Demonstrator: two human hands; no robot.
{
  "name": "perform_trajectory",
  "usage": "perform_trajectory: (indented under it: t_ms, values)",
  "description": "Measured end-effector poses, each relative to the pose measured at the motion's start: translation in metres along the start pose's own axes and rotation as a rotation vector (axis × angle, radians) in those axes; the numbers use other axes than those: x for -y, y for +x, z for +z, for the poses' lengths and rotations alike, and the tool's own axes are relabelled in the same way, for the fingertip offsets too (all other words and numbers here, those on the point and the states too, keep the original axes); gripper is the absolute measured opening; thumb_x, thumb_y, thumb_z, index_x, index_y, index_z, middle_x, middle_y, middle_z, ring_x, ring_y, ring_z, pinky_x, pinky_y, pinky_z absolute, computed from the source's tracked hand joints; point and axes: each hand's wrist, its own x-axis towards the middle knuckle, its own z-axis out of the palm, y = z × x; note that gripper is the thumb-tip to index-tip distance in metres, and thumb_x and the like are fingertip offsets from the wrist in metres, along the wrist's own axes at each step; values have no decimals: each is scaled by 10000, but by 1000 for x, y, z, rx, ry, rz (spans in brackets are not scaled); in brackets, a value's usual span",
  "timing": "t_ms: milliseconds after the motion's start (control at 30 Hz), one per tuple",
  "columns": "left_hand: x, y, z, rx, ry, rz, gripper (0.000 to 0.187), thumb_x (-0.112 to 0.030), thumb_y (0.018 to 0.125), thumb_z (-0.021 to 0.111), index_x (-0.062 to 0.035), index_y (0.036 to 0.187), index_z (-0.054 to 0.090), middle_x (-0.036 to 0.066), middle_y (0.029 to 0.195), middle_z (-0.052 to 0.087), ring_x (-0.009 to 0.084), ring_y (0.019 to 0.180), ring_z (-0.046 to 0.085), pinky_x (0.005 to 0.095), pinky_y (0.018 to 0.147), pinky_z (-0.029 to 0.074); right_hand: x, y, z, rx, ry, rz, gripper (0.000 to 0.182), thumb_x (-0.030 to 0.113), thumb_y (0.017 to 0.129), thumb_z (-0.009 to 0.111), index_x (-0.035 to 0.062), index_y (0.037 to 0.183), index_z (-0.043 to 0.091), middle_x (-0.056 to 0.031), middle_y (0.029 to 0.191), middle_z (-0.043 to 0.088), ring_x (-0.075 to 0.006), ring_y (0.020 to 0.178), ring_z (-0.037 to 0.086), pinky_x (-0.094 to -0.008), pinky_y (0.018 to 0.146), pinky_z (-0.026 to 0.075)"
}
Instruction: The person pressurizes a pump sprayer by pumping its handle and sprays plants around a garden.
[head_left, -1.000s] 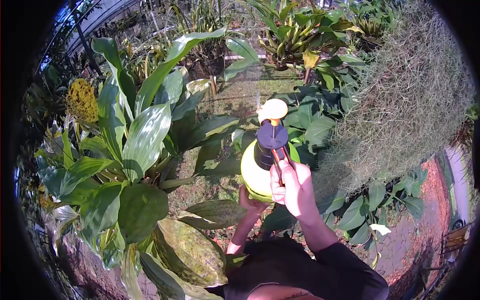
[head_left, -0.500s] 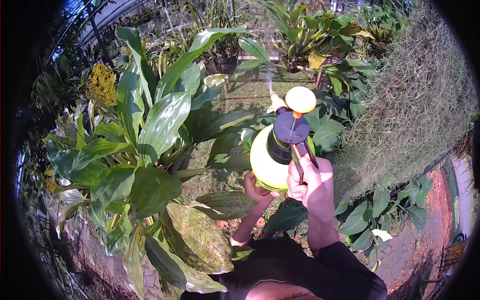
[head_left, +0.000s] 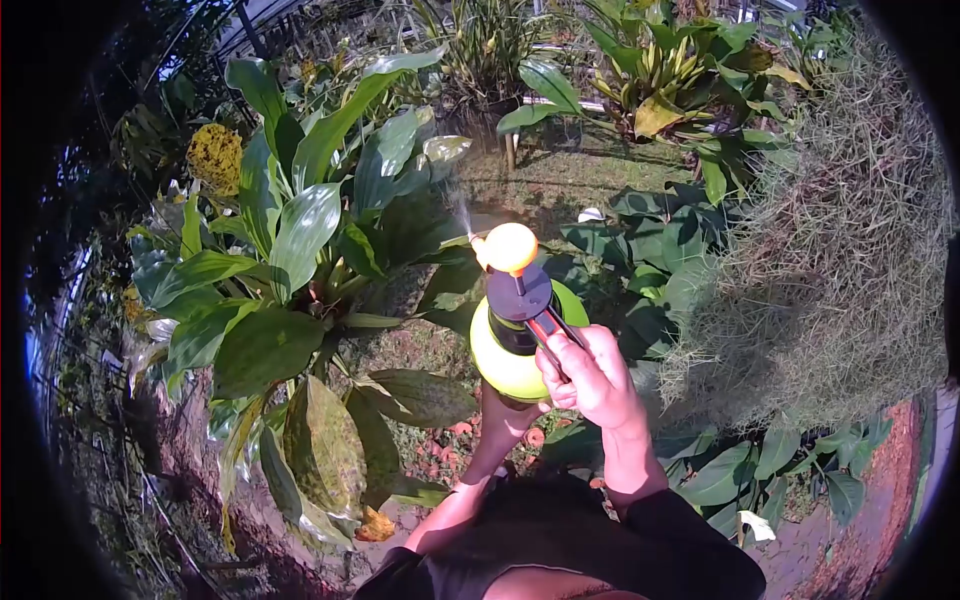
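A yellow-green pump sprayer point(head_left: 497, 362) with a dark collar and a pale yellow pump knob point(head_left: 511, 247) is held up in front of me. My right hand point(head_left: 590, 378) is wrapped round its black and red handle. Beneath the bottle is my left hand point(head_left: 520, 405), mostly hidden by it, so its fingers cannot be made out. A fine mist leaves the nozzle point(head_left: 477, 243) toward the upper left, beside the broad glossy leaves point(head_left: 305, 235) of a large plant.
Spotted, yellowing leaves point(head_left: 335, 455) hang at the lower left. A mass of grey-green stringy plants point(head_left: 820, 270) fills the right side. More leafy plants point(head_left: 680, 60) stand at the back, and a white flower point(head_left: 757, 525) is at the lower right.
The sprayer and my right hand have moved left and the sprayer sits lower, nearer the large plant. My left hand has gone from partly visible to mostly hidden under the bottle.
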Motion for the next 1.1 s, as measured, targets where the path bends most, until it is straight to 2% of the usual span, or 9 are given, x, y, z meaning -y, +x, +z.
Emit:
perform_trajectory:
  t_ms: [133,167,200,300,400,667,867,967,1100]
  values:
    - [4,10,23,11,-55,86,842,-91,656,873,10,1310,353,120,1224,558,204,1101,586,348,942,493,3,-1,-18,-35,-25,3,348,216,1007,417,29,716,458,21,555,408,-21,435,320,-199,395,254]
    - [-5,12,29,26,88,181,850,-91,649,877,10,1311,353,120,1225,559,204,1101,585,348,943,491,8,-4,-25,1,-13,29,333,216,1010,431,38,730,461,31,644,447,-29,529,367,-215,460,303]
    - [-9,14,33,42,232,275,858,-90,643,880,10,1313,352,120,1226,559,205,1102,585,348,945,490,13,-4,-29,19,-26,-10,324,194,1007,429,27,730,457,20,621,438,-29,510,362,-218,450,297]
    - [-13,27,32,13,226,105,911,-133,624,897,8,1321,327,130,1216,555,204,1093,585,343,949,480,21,-5,-41,92,16,-116,336,175,1003,422,12,710,448,3,566,426,-46,453,358,-232,419,283]
    - [-17,33,33,-139,353,239,977,-224,604,918,21,1319,299,146,1186,557,223,1067,591,357,943,479,30,0,-45,109,42,-169,339,187,992,436,16,700,452,-1,576,440,-41,450,364,-227,409,284]
    - [-14,45,38,-41,345,195,1038,-280,579,930,25,1328,278,161,1226,528,258,1147,545,377,985,453,29,15,-48,-96,21,-40,360,237,1005,429,21,722,481,27,547,412,-25,442,348,-208,409,285]
    - [-32,65,42,18,498,329,1171,-216,589,922,-1,1458,167,149,1352,441,251,1173,536,374,976,476,32,3,-51,-259,122,-236,385,245,1001,409,9,700,453,12,506,361,-49,387,313,-225,363,239]
    - [-45,67,52,2,201,264,1185,-129,583,912,-48,1480,141,143,1402,379,237,1130,580,348,877,559,41,-3,-50,-224,177,-305,404,253,990,427,12,667,447,21,483,340,-47,377,292,-231,361,220]
    - [-35,58,49,-17,275,317,1171,-105,594,904,-73,1466,124,143,1368,394,258,1138,573,376,896,556,47,-2,-38,-219,57,-170,407,264,990,424,9,675,460,12,494,374,-44,389,296,-229,374,219]
